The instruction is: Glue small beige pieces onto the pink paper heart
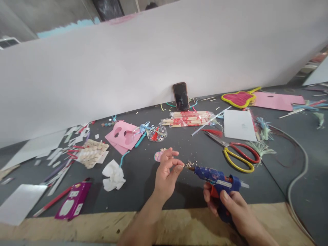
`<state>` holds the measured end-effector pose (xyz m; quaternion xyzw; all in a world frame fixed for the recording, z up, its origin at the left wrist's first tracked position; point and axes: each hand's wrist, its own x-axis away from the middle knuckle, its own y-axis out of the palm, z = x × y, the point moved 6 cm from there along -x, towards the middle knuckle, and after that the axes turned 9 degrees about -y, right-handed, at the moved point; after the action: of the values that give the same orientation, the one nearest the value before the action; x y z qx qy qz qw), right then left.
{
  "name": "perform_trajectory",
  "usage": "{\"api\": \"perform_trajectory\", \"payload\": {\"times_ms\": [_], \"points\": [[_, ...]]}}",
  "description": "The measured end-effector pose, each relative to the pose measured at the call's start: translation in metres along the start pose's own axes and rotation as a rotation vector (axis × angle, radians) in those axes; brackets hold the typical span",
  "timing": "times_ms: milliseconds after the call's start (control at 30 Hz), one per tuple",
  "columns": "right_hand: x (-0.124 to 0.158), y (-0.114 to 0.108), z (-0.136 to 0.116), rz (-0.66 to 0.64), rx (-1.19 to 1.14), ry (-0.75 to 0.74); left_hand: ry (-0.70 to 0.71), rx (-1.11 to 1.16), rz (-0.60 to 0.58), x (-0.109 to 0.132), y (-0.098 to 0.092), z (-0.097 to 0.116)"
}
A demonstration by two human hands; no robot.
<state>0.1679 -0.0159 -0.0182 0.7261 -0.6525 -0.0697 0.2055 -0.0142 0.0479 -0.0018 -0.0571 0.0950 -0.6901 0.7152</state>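
Observation:
My right hand (230,205) grips a blue hot glue gun (214,177) by its handle, fingers at the orange trigger. A clear glue stick pokes out of the gun's back end. My left hand (167,171) is closed in a pinch of thumb and forefinger right at the gun's nozzle; whatever sits between the fingertips is too small to make out. Just behind the nozzle lies a little heap of tiny pale beads (191,163). A small pink piece with beads on it (158,156) rests on the dark table, partly hidden by my left hand.
Scissors (239,150) with red and yellow handles lie beyond the gun. A phone (180,96) leans against the white wall behind packs of sticks (188,119). Leftward are crumpled tissue (113,176), pink card (123,135) and a purple packet (73,201). A grey cable (304,160) runs along the right.

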Motion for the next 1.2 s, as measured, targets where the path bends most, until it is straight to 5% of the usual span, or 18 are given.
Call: {"api": "perform_trajectory", "payload": {"times_ms": [1200], "points": [[0.0007,-0.0035,0.0067,0.025,0.054,0.015,0.153,-0.118,0.056,0.0032,-0.0032,0.0094]]}}
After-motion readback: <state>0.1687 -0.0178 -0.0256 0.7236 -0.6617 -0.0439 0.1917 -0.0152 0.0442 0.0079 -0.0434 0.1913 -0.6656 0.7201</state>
